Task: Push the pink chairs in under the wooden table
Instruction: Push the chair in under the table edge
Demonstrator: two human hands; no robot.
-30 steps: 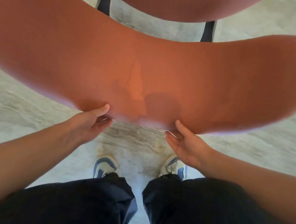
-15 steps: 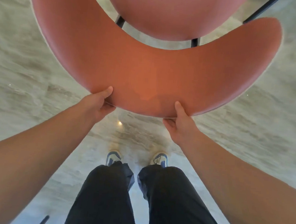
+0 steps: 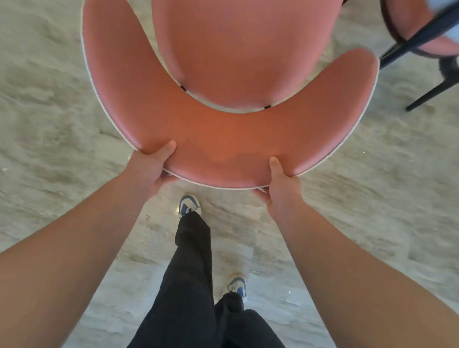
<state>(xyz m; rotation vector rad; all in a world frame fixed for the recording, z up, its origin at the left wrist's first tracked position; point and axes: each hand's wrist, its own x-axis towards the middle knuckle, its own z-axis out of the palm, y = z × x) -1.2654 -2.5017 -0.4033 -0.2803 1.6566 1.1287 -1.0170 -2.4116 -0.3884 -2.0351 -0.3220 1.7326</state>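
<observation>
Left hand (image 3: 153, 165) and right hand (image 3: 279, 185) grip pink chair (image 3: 225, 135)

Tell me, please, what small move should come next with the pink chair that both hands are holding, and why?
Probably keep walking it straight forward. The left hand and right hand both grip the pink chair at its curved backrest, one foot is stepping ahead, and no wooden table is in view, so it does not look pushed in. Mind the second chair at upper right.

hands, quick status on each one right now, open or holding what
Left hand: closed on the back edge of the pink chair, thumb on top.
Right hand: closed on the same backrest edge, thumb on top.
</observation>
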